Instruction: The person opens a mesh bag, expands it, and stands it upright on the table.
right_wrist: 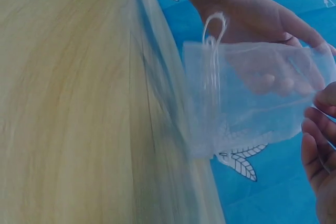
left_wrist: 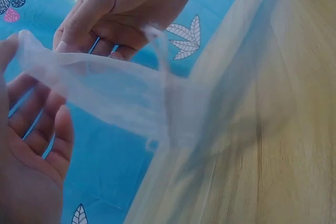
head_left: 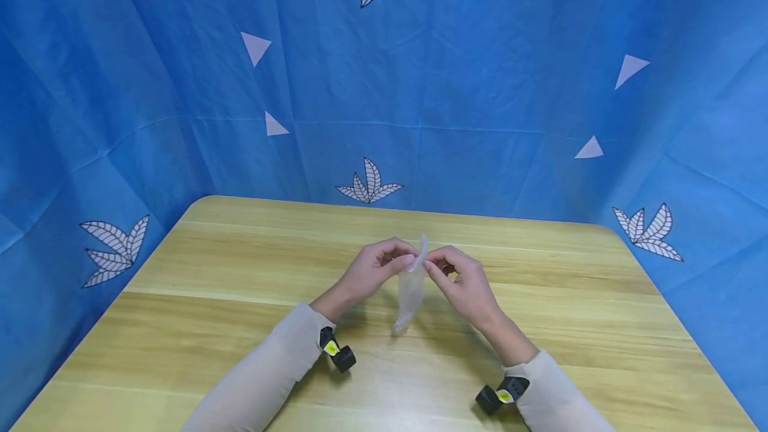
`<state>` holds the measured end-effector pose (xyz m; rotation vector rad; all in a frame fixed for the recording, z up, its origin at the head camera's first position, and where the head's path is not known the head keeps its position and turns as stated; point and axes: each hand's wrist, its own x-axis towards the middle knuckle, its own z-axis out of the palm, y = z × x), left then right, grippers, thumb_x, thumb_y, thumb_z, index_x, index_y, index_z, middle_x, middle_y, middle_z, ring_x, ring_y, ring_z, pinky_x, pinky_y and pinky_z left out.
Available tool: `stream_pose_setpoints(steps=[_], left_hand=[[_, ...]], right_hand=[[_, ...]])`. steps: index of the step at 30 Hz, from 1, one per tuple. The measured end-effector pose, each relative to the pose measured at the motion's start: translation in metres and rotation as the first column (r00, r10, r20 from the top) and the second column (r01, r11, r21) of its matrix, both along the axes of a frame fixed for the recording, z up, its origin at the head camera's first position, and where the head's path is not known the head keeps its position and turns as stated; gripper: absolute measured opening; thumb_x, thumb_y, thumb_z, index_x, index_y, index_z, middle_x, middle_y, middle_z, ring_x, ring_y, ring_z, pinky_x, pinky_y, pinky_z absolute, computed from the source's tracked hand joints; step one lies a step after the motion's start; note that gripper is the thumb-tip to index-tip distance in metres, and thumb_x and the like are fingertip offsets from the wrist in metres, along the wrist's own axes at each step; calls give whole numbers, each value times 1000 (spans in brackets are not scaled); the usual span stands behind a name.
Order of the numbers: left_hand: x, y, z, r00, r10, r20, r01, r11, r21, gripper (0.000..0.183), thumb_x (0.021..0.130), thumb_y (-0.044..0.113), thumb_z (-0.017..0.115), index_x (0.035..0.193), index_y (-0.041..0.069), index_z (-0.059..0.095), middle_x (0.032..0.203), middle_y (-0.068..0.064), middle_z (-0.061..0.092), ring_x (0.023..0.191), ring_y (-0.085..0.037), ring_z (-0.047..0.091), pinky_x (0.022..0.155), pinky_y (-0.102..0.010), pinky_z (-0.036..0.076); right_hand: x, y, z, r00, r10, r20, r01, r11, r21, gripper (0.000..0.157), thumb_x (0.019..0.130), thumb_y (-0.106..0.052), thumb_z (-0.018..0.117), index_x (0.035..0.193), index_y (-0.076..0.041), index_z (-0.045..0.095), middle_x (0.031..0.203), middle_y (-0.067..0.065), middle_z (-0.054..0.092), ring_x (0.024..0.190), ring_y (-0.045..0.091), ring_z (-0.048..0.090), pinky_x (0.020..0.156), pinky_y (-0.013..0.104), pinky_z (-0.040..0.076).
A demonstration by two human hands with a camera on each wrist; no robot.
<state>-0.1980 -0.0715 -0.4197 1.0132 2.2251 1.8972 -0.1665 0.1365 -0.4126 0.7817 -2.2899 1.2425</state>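
A sheer white drawstring pouch hangs between both hands over the wooden table. My left hand pinches its upper end from the left with thumb and fingertips. Opposite, my right hand pinches the same end from the right, the two sets of fingertips close together. The right wrist view shows the pouch flat and see-through, with white cords running across its lower end and a small loop sticking out. Through the fabric, the left hand's curled fingers show behind it. Nothing shows inside the pouch.
The light wooden table has rounded far corners. Blue cloth printed with white leaves and triangles encloses it at the back and sides. Each wrist carries a strapped black camera, one at the left cuff and one at the right cuff.
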Motion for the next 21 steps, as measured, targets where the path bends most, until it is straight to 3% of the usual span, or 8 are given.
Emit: stream_pose_setpoints(steps=[4,7,14,21], left_hand=[[-1,-1,0,997,-67,27,67,998,18,42,103,37,47,119,2,64,113,-9,66,102,-19,62,84,-36,51],[-2,-1,-1,995,-85,49,82,995,62,44,104,34,43,117,-3,64,112,-14,66,100,-21,61,82,-35,51],[-2,-1,-1,994,-77,72,74,996,41,25,97,19,63,116,3,65,110,-8,66,101,-20,62,87,-36,51],[-3,1,-4,998,-34,57,33,999,26,21,92,17,70,110,8,68,101,-4,66,94,-21,61,82,-36,53]], right_hand=[[0,1,-1,1000,27,14,-27,999,-17,12,92,-1,66,99,-11,69,88,-4,65,74,12,59,66,28,52],[0,1,-1,998,59,3,-59,998,-34,12,93,-3,66,100,-12,69,89,-4,66,75,11,60,66,29,52],[1,0,-3,996,92,-8,-92,995,-31,18,92,2,65,102,-12,69,88,-3,65,74,10,58,64,28,50],[2,-3,-4,995,98,-5,-98,994,-36,22,86,13,66,97,-5,68,82,3,64,69,12,56,57,29,47]])
